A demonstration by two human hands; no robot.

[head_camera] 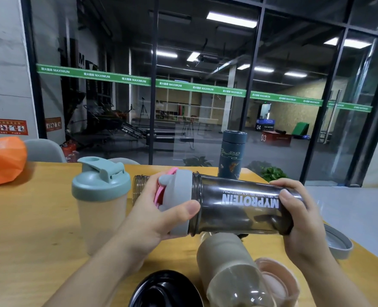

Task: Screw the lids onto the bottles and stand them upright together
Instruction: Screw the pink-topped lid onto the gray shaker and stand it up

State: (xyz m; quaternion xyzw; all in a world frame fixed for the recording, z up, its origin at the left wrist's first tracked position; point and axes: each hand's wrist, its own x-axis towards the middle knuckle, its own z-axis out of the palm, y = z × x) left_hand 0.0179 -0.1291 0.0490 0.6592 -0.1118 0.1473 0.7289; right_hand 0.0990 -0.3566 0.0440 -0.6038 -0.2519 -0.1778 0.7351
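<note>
A dark smoky bottle (241,207) marked MYPROTEIN lies sideways in the air above the tabletop (28,218). The right hand (298,213) wraps its fingers around the bottle's base end, while the left hand (152,216) grips the grey lid (179,196) seated on its mouth. To the left a beige bottle (101,204) with a teal lid stands upright. A frosted bottle (227,267) lies on its side below, beside a black lid (163,289) and a pink lid (278,282).

head-worn view, forward-down (close) over the table (39,218)
</note>
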